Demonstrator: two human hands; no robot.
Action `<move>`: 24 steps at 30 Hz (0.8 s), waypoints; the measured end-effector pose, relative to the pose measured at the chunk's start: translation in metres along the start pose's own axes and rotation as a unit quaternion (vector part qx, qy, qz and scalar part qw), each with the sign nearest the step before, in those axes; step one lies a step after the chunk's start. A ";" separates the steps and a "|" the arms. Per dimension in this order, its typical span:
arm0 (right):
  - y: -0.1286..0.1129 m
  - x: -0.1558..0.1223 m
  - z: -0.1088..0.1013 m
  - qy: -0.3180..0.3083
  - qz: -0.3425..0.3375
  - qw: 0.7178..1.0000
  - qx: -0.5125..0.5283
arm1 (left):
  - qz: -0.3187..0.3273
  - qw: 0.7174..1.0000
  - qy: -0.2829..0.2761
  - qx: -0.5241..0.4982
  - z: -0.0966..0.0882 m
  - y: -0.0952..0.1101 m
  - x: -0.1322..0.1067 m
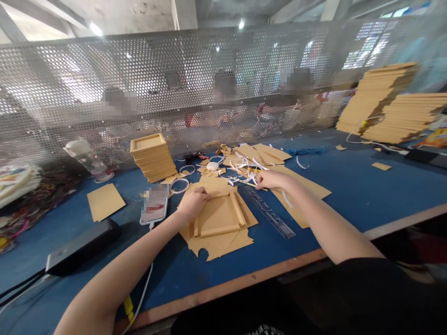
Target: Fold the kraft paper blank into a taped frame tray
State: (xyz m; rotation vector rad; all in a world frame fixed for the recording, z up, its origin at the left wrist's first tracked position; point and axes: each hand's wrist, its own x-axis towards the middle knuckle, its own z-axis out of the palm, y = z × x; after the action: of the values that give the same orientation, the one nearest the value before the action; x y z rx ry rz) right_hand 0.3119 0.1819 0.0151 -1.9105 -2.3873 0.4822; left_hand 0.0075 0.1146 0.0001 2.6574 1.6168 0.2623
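Bare forearms [138,258], cardboard tray [217,213] between hands [193,204] [268,179], touching the left

Bright overhead lamps [241,24], stretched edges

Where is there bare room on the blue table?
Bare tabletop: right of the large sheet, nearer than the loose scrap; also between the black box and left forearm. Crowded: the middle, with cardboard frame, ruler and white strips.

2 bare arms [146,255] outstretched, left grip [193,203] palm-down, right grip [268,179] with fingers [260,180] curled
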 end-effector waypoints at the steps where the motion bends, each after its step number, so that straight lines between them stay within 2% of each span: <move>1: 0.001 0.000 0.000 -0.001 -0.009 1.000 0.001 | 0.001 1.000 0.000 0.001 0.000 0.000 0.000; 4: -0.002 -0.003 0.002 0.022 -0.032 0.999 0.002 | 0.004 1.000 0.001 0.004 -0.001 0.001 -0.001; 8: -0.017 -0.005 0.010 0.114 -0.050 0.992 -0.006 | 0.008 1.000 0.001 0.005 -0.001 0.001 -0.001; 10: -0.026 -0.005 0.014 0.167 -0.085 0.982 -0.011 | 0.009 1.000 0.000 0.005 -0.001 0.000 -0.001; 12: -0.033 -0.003 0.018 0.192 -0.135 0.972 -0.016 | 0.010 1.000 0.000 0.004 -0.001 0.000 -0.001; 15: -0.035 0.002 0.023 0.170 -0.166 0.971 -0.023 | 0.009 1.000 0.000 0.003 0.000 -0.001 -0.001; 20: -0.026 0.012 0.027 0.143 -0.119 0.982 -0.022 | 0.009 1.000 -0.001 0.005 0.001 -0.002 -0.001; 24: -0.017 0.010 0.017 0.156 -0.087 0.984 -0.010 | 0.008 1.000 -0.004 0.006 0.001 -0.001 0.000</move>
State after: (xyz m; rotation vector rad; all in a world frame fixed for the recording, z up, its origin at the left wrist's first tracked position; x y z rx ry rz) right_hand 0.2898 0.1843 0.0023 -1.6216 -2.3269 0.1367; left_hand 0.0065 0.1153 -0.0005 2.6776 1.6008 0.2434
